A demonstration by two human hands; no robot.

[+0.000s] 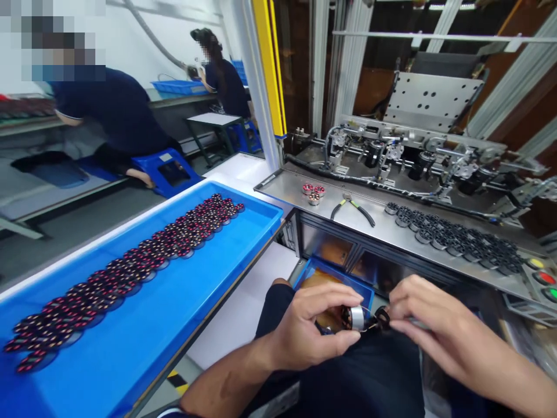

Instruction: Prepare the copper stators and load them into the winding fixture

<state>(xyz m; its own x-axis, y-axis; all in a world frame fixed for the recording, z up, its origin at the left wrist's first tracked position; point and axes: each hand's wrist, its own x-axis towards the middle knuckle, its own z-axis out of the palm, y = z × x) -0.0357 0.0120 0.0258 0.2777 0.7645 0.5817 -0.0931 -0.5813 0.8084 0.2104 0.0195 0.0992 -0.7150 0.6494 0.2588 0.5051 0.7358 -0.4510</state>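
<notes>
My left hand (311, 328) grips a small round motor part (357, 318) between thumb and fingers, above my lap. Its silver metal rim faces right, and dark and copper-coloured bits show on its left side. Close by on the right, my right hand (429, 319) has its fingers pinched on a small black piece (383, 317), whose kind I cannot make out. A thin light strand (366, 310) seems to run between the two parts. Whether the black piece touches the motor part is unclear.
A blue tray (209, 284) on the left bears rows of red-and-black wound parts. On the machine's metal ledge (296, 186) lie pliers (351, 210), a few red-and-copper parts (314, 191) and many black ones (452, 235). Push buttons (543, 277) sit far right. Two people work behind.
</notes>
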